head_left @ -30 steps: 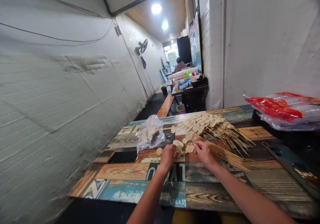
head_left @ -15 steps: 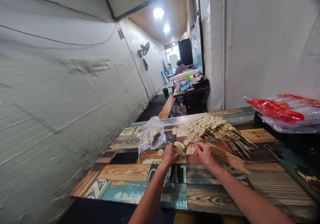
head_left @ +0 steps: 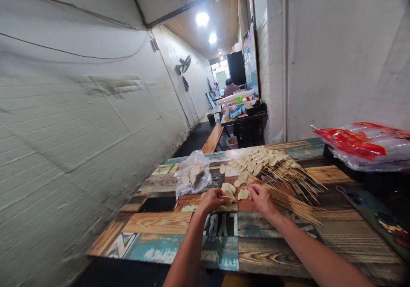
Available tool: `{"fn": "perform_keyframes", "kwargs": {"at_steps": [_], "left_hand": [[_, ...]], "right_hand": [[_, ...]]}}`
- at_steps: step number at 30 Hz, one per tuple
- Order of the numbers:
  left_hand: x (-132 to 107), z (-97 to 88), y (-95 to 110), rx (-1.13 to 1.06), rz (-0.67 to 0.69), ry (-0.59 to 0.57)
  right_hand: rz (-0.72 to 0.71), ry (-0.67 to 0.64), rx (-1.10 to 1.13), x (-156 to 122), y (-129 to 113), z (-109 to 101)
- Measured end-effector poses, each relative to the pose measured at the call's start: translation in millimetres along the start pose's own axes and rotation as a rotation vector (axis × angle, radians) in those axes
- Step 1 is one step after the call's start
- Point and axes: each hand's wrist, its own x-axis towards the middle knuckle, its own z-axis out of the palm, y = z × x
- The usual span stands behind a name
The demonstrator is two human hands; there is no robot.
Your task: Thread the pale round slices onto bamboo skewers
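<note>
My left hand (head_left: 212,198) is closed on a small stack of pale round slices (head_left: 228,190) near the table's middle. My right hand (head_left: 262,198) is pinched on the end of a thin bamboo skewer, right beside a loose slice (head_left: 243,194). A bundle of bare bamboo skewers (head_left: 288,201) fans out to the right of my right hand. Behind both hands lies a heap of skewers threaded with slices (head_left: 269,161).
A clear plastic bag with more slices (head_left: 192,177) sits left of my hands. The patchwork wooden table (head_left: 166,223) runs along a white brick wall. A red and clear packet (head_left: 365,144) lies at the right. A person sits far back by another table (head_left: 243,115).
My left hand has slid slightly left and closed round the stack of slices. The camera has shifted a little; my right hand stays at the skewer.
</note>
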Motion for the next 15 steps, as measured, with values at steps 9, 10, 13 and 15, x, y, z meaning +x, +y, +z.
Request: {"fn": "perform_keyframes", "kwargs": {"at_steps": [9,10,13,15], "left_hand": [[29.3,18.5,1.6,-1.141,-0.113,0.323],[32.2,19.1,0.5,-1.170,-0.081,0.336],[36.7,13.5,-6.1,-1.146,-0.034,0.386],[37.6,6.9,-11.7,-1.073,-0.031,0.398]], "right_hand": [[-0.048,-0.328,0.053,-19.9,-17.8,0.8],[-0.048,-0.369,0.035,-22.1,-17.3,1.2],[-0.030,-0.416,-0.009,-26.3,-14.3,2.3],[-0.018,-0.416,-0.023,-27.3,-13.6,2.5]]}}
